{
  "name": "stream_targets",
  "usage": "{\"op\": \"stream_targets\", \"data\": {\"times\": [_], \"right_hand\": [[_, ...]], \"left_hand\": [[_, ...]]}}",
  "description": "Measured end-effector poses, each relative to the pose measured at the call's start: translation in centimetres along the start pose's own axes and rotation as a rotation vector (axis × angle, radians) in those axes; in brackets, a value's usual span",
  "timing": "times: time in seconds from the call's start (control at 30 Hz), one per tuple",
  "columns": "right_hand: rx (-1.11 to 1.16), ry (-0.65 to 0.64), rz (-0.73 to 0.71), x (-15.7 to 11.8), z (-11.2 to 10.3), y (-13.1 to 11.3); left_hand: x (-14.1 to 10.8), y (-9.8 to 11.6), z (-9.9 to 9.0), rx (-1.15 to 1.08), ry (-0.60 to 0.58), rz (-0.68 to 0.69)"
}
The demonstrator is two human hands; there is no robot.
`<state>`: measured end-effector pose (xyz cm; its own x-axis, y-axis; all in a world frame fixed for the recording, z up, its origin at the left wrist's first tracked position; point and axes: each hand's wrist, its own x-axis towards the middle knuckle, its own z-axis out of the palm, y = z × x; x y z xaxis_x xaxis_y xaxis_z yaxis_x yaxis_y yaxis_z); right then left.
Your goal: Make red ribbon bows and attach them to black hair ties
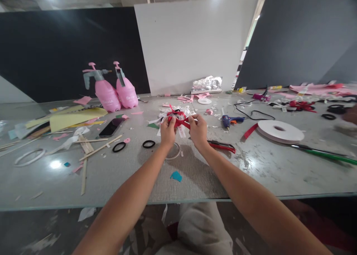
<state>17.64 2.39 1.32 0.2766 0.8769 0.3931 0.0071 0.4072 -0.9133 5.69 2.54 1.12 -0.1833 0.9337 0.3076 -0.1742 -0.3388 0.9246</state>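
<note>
A red ribbon (182, 122), looped like a bow, is stretched between my two hands just above the table. My left hand (168, 131) pinches its left side, and my right hand (198, 127) pinches its right side. Behind the ribbon lies a heap of white and coloured scraps (182, 111). A pale tape ring (174, 152) rests under my wrists, partly hidden by the left one. Beside my right wrist is a red utility knife (223, 146). A blue paper scrap (176, 176) lies between my forearms.
Two pink spray bottles (107, 95), a phone (111, 127) and wooden sticks (84, 173) are on the left. To the right are a blue glue gun (231, 121), a white ribbon spool (290, 133) and green-handled scissors (326, 153). A foil roll (206, 84) lies behind. Another person's hand (350, 115) shows at the right edge.
</note>
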Motion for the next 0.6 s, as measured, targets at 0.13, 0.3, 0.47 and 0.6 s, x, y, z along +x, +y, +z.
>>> {"op": "stream_targets", "data": {"times": [0.13, 0.3, 0.47, 0.6], "right_hand": [[0.019, 0.014, 0.014, 0.1, -0.2, 0.0], [0.13, 0.069, 0.078, 0.0, 0.1, -0.1], [0.321, 0.055, 0.158, -0.2, 0.1, -0.6], [0.284, -0.045, 0.158, 0.2, -0.4, -0.8]], "left_hand": [[0.2, -0.3, 0.0, -0.07, 0.045, -0.037], [0.1, -0.3, 0.2, -0.024, 0.04, 0.009], [-0.2, 0.3, 0.4, -0.101, -0.012, -0.028], [0.2, 0.7, -0.1, 0.003, 0.027, 0.051]]}}
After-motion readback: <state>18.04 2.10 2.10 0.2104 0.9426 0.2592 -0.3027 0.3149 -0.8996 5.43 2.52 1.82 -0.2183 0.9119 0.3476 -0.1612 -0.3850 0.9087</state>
